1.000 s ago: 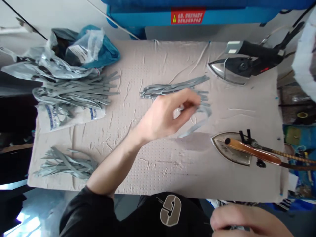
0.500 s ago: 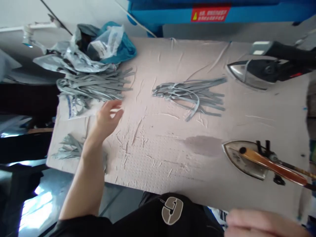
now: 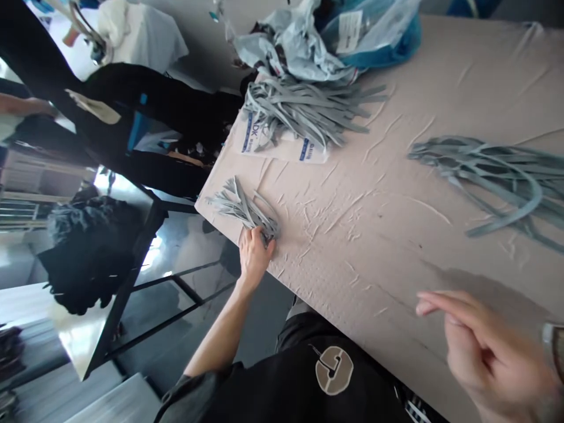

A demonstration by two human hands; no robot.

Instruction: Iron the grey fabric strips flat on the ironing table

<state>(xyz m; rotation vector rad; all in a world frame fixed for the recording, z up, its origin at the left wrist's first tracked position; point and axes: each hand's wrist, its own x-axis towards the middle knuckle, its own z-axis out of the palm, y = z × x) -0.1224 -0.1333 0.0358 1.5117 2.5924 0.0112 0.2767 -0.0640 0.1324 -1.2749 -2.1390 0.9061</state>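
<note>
My left hand point(image 3: 255, 252) is closed on the lower end of a small bundle of grey strips point(image 3: 240, 202) near the table's left corner. Over the near right part of the table hovers my right hand point(image 3: 489, 341), slightly blurred, its fingers partly curled and apart, holding nothing. A larger pile of grey strips point(image 3: 304, 108) lies at the back left, partly on a white printed plastic bag point(image 3: 284, 144). Another bundle of grey strips point(image 3: 493, 170) is spread on the table at the right.
The pale covered table point(image 3: 352, 200) has a wrinkled surface. Crumpled plastic bags point(image 3: 379, 38) sit at its back edge. Left of it stand a metal-framed table point(image 3: 118, 282) with dark fabric point(image 3: 92, 247) on it, and another person's arm point(image 3: 26, 106) shows at the far left.
The view has turned left, and both irons are out of sight. My left hand has moved from beside the large pile to the small bundle and taken hold of it. My right hand is now over the table.
</note>
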